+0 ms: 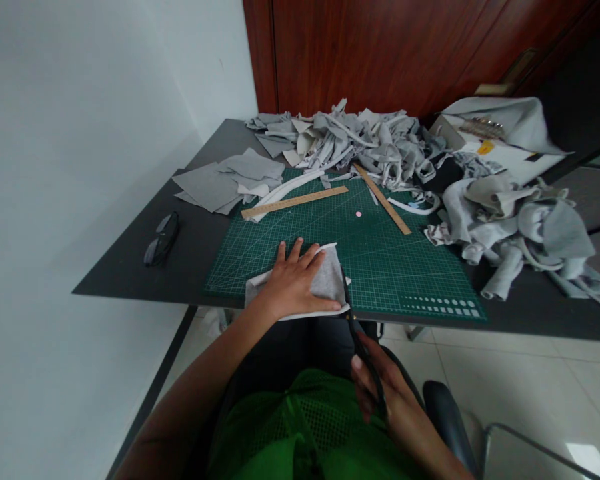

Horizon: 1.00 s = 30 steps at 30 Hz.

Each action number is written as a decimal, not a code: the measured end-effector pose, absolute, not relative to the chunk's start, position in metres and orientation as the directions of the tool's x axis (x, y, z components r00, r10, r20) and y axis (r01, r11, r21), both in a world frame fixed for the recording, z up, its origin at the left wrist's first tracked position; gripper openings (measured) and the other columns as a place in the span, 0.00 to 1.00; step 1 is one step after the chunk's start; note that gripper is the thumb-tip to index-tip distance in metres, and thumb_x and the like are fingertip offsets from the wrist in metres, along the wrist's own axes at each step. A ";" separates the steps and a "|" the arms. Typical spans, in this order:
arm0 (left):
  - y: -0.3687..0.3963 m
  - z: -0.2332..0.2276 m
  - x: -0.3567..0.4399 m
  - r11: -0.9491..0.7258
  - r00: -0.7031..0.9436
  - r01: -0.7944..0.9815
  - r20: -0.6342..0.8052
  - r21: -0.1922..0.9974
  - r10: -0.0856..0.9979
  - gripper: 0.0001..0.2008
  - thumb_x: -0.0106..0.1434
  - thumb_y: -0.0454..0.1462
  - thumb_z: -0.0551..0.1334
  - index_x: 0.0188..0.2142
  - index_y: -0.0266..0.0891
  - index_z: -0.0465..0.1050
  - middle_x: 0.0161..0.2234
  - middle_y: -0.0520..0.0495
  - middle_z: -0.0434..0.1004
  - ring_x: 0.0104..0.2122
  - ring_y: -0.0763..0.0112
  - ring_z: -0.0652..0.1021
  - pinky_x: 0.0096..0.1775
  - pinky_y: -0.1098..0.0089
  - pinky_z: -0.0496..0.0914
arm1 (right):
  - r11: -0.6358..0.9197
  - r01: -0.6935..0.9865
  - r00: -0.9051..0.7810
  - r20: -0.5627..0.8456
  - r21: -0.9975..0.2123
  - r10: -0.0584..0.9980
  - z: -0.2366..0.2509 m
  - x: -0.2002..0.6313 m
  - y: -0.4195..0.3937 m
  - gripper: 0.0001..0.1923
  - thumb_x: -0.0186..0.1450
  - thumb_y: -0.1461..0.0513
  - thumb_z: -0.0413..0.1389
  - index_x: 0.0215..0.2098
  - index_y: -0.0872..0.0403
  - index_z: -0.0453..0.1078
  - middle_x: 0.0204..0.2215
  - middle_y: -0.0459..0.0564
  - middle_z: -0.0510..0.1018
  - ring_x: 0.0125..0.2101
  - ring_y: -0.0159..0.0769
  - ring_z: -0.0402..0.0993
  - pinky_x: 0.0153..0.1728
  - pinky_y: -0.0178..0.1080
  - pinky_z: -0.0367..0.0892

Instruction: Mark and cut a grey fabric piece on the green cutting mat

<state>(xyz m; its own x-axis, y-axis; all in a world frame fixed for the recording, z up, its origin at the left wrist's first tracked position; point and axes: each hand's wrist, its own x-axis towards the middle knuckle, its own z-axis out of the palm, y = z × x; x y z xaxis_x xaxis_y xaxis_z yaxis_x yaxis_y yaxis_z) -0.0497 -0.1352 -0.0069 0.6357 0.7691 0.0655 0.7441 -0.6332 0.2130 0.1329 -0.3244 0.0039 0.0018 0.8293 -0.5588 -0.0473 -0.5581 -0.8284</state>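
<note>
Left hand (pixel 294 283) lies flat, fingers spread, pressing a grey cloth (pixel 325 280) onto the near edge of the green mat (pixel 380 260); it grips nothing, just holds the piece down. Right hand (pixel 385 393) sits lower, off the table edge, closed around the handles of black scissors (pixel 357 333). I see the blades run up along the cloth's right edge, tips touching or just beside it; whether they are parted I cannot tell.

Farther out on the mat: two wooden rulers, one (pixel 295 201) lying near the far left corner, the other (pixel 383 198) slanting to the right of it, and a small pink dot (pixel 359 214) between them. Flat grey pieces (pixel 230 180) are stacked left of the mat on the dark table (pixel 130 267). Black glasses (pixel 161 239) rest near the table's left edge, well apart from the cloth. A scrap heap (pixel 360 143) spreads along the far side, another heap (pixel 520 230) at right, a box (pixel 500 143) behind it
</note>
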 end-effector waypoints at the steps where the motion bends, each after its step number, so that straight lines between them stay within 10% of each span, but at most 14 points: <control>1: -0.135 -0.007 -0.050 -0.633 0.635 0.744 0.068 0.213 0.769 0.57 0.56 0.72 0.58 0.74 0.40 0.53 0.75 0.37 0.52 0.74 0.32 0.47 0.70 0.34 0.37 | -0.561 -0.051 0.005 -0.561 -0.827 0.827 0.003 0.133 -0.325 0.58 0.61 0.33 0.60 0.74 0.58 0.49 0.19 0.36 0.65 0.20 0.32 0.62 0.22 0.36 0.62; 30: -0.136 -0.008 -0.050 -0.626 0.629 0.758 0.045 0.185 0.776 0.60 0.55 0.73 0.58 0.74 0.39 0.52 0.75 0.39 0.50 0.74 0.33 0.45 0.70 0.35 0.36 | -0.525 -0.052 0.004 -0.526 -0.849 0.850 0.004 0.128 -0.326 0.58 0.63 0.35 0.59 0.77 0.60 0.47 0.18 0.35 0.62 0.18 0.30 0.59 0.20 0.34 0.63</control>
<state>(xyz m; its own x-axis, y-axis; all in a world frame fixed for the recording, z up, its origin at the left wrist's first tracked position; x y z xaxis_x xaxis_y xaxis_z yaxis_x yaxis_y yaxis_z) -0.0497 -0.1356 -0.0076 0.6295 0.7757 0.0453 0.7578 -0.6258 0.1850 0.1284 -0.3263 0.0045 0.0042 0.8503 -0.5263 -0.0518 -0.5254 -0.8493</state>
